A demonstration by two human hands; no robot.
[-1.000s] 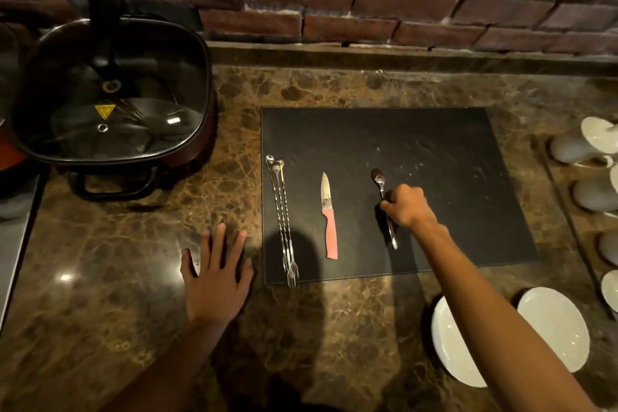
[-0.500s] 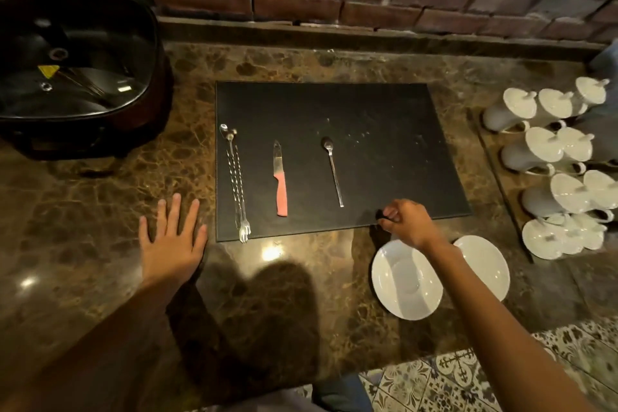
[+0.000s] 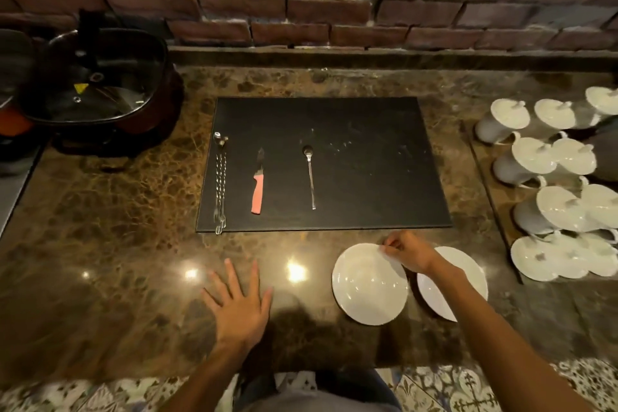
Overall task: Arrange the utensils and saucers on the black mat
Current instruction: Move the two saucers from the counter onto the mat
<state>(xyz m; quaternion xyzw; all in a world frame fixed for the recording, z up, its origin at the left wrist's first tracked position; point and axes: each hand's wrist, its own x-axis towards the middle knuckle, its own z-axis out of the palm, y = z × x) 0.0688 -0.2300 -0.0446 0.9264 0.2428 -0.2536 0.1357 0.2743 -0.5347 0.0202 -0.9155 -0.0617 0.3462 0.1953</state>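
While the forks (image 3: 220, 182), knife (image 3: 258, 185) and spoon (image 3: 309, 174) lie on the black mat (image 3: 368, 177), the right hand (image 3: 406, 252) pinches the nearer saucer's (image 3: 366, 288) rim just below the mat, presumably to lift it; the left hand (image 3: 239, 306) rests open on the counter (image 3: 117, 261), bracing.

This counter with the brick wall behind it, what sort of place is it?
Probably a kitchen or café serving counter: a marble countertop, a lidded electric cooking pot, and many white lidded cups on a tray.

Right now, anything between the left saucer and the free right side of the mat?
Nothing visible. The right hand pinches the far rim of the left saucer; beyond it lies bare counter, then the black mat, bare to the right of the spoon.
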